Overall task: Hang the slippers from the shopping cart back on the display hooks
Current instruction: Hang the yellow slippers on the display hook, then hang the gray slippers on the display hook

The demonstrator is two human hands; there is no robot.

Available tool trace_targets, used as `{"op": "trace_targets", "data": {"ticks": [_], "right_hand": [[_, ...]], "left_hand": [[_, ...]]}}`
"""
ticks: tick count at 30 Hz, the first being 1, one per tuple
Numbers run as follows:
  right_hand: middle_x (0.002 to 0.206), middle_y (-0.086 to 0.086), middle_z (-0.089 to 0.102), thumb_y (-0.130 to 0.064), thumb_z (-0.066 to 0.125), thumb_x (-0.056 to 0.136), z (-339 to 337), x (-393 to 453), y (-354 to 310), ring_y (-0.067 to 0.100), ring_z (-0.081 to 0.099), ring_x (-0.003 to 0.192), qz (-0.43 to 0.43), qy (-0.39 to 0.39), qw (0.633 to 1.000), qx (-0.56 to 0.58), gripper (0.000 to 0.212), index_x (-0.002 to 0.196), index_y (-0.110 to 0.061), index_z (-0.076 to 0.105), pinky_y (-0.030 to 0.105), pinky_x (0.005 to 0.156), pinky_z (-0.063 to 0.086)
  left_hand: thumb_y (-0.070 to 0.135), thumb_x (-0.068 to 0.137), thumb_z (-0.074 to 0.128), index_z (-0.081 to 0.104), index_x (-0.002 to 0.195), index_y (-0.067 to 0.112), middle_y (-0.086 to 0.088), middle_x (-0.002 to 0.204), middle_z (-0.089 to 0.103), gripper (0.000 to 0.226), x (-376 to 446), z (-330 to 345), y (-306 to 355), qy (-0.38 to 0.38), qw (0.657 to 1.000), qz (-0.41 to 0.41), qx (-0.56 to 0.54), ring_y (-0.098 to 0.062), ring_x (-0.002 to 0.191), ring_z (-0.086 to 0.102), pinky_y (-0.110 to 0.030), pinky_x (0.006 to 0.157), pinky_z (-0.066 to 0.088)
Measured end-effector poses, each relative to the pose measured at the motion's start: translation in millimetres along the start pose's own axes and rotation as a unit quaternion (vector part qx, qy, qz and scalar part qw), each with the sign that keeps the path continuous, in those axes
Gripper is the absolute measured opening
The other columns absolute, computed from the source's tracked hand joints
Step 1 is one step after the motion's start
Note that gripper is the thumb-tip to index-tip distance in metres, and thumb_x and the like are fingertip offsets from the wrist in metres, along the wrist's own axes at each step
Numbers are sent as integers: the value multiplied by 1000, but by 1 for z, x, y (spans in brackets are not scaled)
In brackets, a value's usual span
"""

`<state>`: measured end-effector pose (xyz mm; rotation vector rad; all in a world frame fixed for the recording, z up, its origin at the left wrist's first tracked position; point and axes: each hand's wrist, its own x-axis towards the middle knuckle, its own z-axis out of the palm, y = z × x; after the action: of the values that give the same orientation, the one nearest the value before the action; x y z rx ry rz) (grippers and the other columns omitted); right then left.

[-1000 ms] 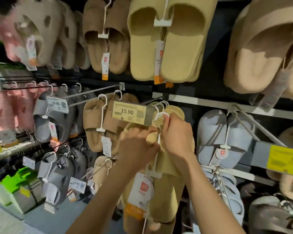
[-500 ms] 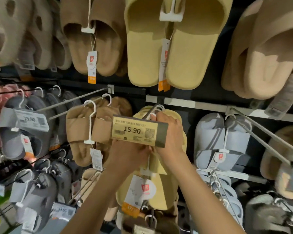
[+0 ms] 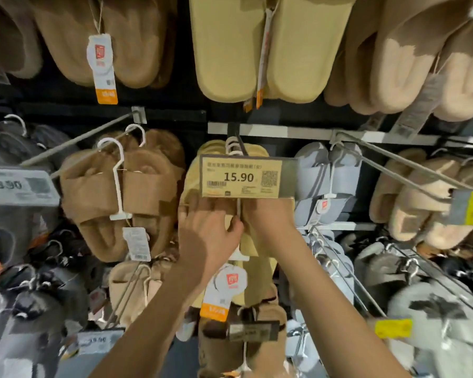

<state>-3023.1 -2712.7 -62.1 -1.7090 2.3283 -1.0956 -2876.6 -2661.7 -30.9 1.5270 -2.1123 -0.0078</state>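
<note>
A pair of pale yellow slippers (image 3: 253,266) on a white plastic hanger hangs from the middle display hook (image 3: 241,144), behind a yellow price tag (image 3: 241,177) reading 15.90. My left hand (image 3: 208,233) holds the left slipper's upper part just under the tag. My right hand (image 3: 268,216) grips the right slipper beside it. Its fingertips are hidden behind the tag. A white and orange label (image 3: 224,290) dangles from the pair below my hands.
Brown fuzzy slippers (image 3: 126,192) hang on the hook to the left, grey ones (image 3: 328,175) to the right. Long metal hooks (image 3: 393,170) stick out toward me on both sides. Larger yellow slippers (image 3: 257,47) hang above. More pairs fill the lower rows.
The view has closed in on the rack. Both hands have dropped from the hanger's hook at the peg down to the slippers below the price tag.
</note>
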Motion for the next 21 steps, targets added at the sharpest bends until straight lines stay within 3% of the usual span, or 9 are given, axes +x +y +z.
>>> {"op": "trace_targets", "data": {"ticks": [3,5,8,12,15,18,21], "right_hand": [[100,-1,60,-25,49,87,-46,-25,-24,18,51,90,-157,151,975,-33,22,104,-18,60,18,70,33],[96,7,59,-25,46,85,-61,-41,-25,28,52,86,-167,168,967,-96,24,99,-11,60,35,73,41],[80,17,58,-26,40,86,-91,-69,-16,36,55,74,-163,248,951,-86,32,84,0,58,39,63,48],[83,17,58,-31,38,89,-141,-115,15,36,55,77,-131,274,946,-112,35,87,-1,57,41,65,48],[82,17,56,-31,38,90,-195,-165,56,35,53,78,-73,309,936,-153,34,85,-2,55,41,66,41],[82,17,57,-30,38,88,-254,-227,94,35,54,77,4,341,916,-211,34,86,-2,57,43,65,43],[83,16,59,-27,41,83,-311,-293,126,36,55,77,74,380,881,-274,30,86,-2,58,42,65,47]], "left_hand": [[30,78,55,68,71,4,-21,75,62,30,-10,-4,6,23,1000,4,-9,-37,81,59,-39,75,36],[30,72,51,70,78,6,-20,78,61,31,-18,-3,16,63,997,29,-24,-37,81,59,-39,75,37],[25,73,57,69,100,11,-12,99,62,32,-35,-4,41,61,989,95,-92,-33,96,56,-40,80,45],[17,68,66,68,95,9,-9,98,63,29,-61,1,90,50,971,192,-132,-32,93,57,-39,73,47],[24,68,55,68,88,9,-8,89,64,28,-90,13,143,28,949,271,-161,-32,83,60,-34,69,48],[26,69,44,66,84,8,-12,87,64,32,-134,17,215,8,904,349,-248,-33,81,58,-34,75,37],[29,70,38,67,88,6,-14,91,65,41,-187,11,286,-27,846,414,-336,-31,89,52,-36,79,38]]}}
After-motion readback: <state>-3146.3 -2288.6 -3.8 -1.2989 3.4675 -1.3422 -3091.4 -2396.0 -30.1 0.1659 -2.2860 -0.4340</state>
